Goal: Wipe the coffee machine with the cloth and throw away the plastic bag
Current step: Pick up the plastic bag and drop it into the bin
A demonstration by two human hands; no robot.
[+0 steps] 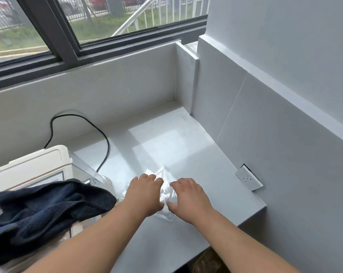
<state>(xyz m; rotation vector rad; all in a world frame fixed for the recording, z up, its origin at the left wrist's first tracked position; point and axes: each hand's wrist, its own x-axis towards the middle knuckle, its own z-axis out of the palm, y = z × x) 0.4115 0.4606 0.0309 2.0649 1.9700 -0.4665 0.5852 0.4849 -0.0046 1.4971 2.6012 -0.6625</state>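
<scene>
A clear plastic bag (162, 175) lies crumpled on the white counter (186, 146), mostly under my hands. My left hand (145, 194) and my right hand (188, 198) sit side by side on the bag, fingers bent down onto the film. Whether the fingers pinch it is hidden by the hands. The cream coffee machine (30, 166) stands at the left. A dark blue cloth (46, 205) lies draped over its front, untouched by either hand.
A black power cord (105, 142) loops from the machine along the back wall. A white wall socket (248, 179) sits low on the right wall. The counter's edge (251, 215) drops off at the front right. A window runs along the back.
</scene>
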